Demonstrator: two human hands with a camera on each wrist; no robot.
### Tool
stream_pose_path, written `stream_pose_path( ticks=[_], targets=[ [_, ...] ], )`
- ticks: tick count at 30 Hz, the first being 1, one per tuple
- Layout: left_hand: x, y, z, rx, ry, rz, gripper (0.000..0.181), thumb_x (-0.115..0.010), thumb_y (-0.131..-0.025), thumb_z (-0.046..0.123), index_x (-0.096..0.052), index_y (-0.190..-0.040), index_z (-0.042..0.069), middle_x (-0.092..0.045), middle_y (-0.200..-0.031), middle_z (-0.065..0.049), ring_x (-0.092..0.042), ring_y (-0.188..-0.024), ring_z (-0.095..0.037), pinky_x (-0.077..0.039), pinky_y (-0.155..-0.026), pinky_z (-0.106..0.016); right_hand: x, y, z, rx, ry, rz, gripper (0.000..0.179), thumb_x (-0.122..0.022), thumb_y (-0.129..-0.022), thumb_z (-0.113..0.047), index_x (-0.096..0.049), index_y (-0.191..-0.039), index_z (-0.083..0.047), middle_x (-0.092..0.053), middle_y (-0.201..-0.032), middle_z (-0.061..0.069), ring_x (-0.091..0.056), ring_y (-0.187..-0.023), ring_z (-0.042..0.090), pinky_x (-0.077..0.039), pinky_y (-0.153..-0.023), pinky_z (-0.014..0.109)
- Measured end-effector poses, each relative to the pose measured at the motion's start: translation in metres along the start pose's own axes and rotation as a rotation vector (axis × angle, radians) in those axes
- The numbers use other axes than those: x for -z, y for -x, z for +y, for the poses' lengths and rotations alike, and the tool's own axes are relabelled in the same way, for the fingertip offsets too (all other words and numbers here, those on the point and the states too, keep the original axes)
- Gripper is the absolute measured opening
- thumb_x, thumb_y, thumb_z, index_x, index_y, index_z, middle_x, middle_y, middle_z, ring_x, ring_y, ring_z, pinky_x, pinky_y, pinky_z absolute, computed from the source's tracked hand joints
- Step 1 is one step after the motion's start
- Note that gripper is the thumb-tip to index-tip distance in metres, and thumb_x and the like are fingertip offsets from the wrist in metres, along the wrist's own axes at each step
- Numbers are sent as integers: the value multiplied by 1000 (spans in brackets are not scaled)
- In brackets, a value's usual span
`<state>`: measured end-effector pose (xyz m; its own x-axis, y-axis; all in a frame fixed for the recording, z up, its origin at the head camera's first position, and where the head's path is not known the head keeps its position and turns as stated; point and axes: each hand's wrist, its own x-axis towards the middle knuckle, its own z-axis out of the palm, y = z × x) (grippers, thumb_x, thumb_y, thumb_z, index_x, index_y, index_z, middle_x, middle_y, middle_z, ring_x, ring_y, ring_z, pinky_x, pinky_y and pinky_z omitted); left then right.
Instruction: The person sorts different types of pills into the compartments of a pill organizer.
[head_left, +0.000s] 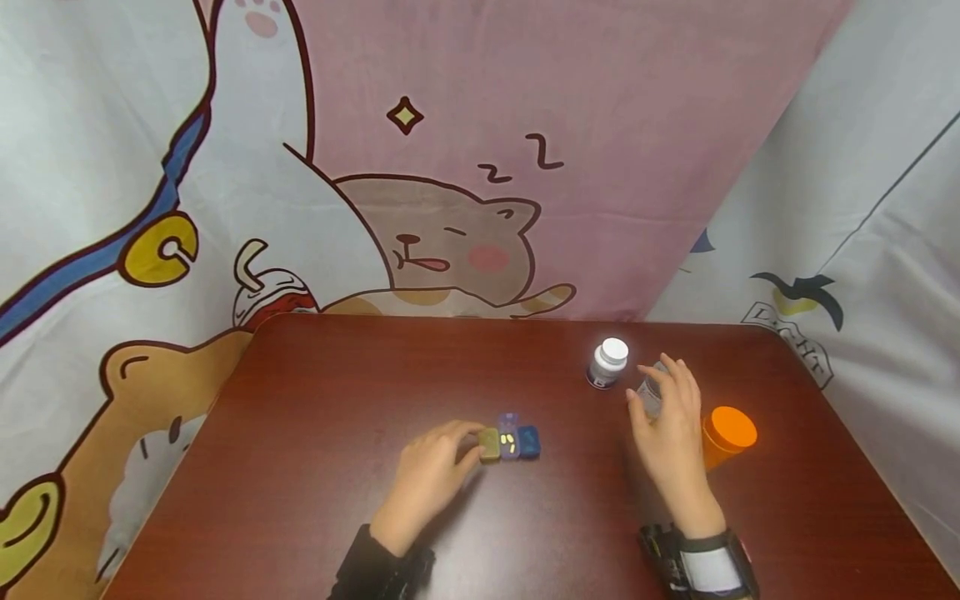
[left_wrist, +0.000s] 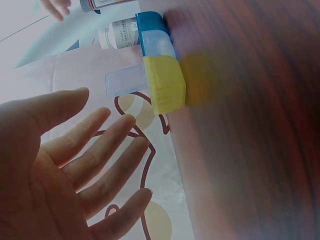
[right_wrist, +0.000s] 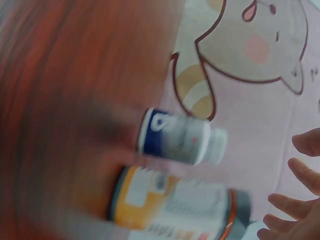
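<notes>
Apparently the step in hand is taking up or releasing the upright grey-capped bottle with a white-and-orange label (right_wrist: 180,202), right of the pillbox; the right hand (head_left: 671,429) spreads its fingers near it without gripping, so a hold would call for curling thumb and fingers round its body. Relaxed and holding nothing, the left hand (head_left: 431,471) lies by the yellow end of the small yellow, lilac and blue plastic pillbox (left_wrist: 161,65), contact uncertain. Its long axis runs left to right, blue end rightward, the middle lilac lid (head_left: 507,419) folded away from the person; the bottle's axis is vertical, cap up.
</notes>
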<state>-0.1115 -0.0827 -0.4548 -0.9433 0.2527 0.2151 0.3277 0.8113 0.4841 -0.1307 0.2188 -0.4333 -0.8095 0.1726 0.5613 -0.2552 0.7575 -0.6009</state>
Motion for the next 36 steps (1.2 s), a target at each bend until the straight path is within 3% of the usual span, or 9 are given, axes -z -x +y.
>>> stream_pose_path(
  ticks=[3,6,13,17,20,26,30,36],
  targets=[
    [-1,1,-1,2,-18,6,27,-78,-93,24,-76,-119,15,-78,-118,-4,-74,-109,-28,-60,-90,-51,-8,5,-12,82,3,-7,39,-74,-86,11,-63,-123,9,-53,-145,33,-40,-142,56,-29,-117,73],
    [-2,1,-3,4,-30,1,28,-78,-93,24,-75,-120,15,-78,-119,-4,-74,-110,-28,-60,-91,-52,-21,13,-24,168,6,-70,41,-77,-84,10,-65,-122,7,-61,-139,30,-49,-135,53,-36,-115,68],
    [-7,0,-4,-21,-66,-66,38,-82,-90,26,-73,-124,11,-75,-125,-9,-72,-113,-32,-59,-96,-54,-58,27,-51,320,55,-410,49,-80,-90,-10,-64,-135,0,-67,-138,17,-62,-130,38,-49,-109,56],
    [-10,-5,-2,-43,-69,-119,45,-82,-90,27,-70,-129,9,-73,-129,-11,-72,-116,-34,-58,-97,-56,-68,28,-60,334,62,-528,49,-79,-93,-15,-63,-137,-2,-69,-136,15,-64,-129,34,-51,-109,53],
    [-12,-10,0,-66,-104,-111,46,-86,-86,25,-71,-126,8,-75,-123,-9,-73,-110,-32,-60,-93,-52,-69,30,-64,346,81,-558,47,-79,-93,-16,-65,-135,-2,-71,-132,15,-66,-125,33,-52,-107,51],
    [-15,-17,0,-89,-204,-70,46,-94,-72,21,-75,-112,9,-75,-107,-6,-73,-97,-27,-61,-83,-44,-66,42,-67,455,172,-563,43,-82,-90,-18,-70,-127,0,-74,-124,14,-70,-118,30,-57,-100,46],
    [-17,-18,-2,-97,-221,-48,36,-92,-75,19,-77,-106,10,-75,-99,-5,-73,-90,-25,-61,-78,-41,-64,50,-70,472,231,-583,39,-82,-90,-22,-74,-122,-2,-74,-125,12,-70,-116,27,-58,-98,44],
    [-17,-16,-4,-105,-217,-58,34,-89,-79,18,-76,-110,9,-76,-102,-5,-74,-94,-25,-62,-83,-43,-61,56,-75,420,267,-631,40,-81,-91,-25,-75,-124,-4,-71,-132,13,-68,-120,29,-58,-99,48]
  ],
)
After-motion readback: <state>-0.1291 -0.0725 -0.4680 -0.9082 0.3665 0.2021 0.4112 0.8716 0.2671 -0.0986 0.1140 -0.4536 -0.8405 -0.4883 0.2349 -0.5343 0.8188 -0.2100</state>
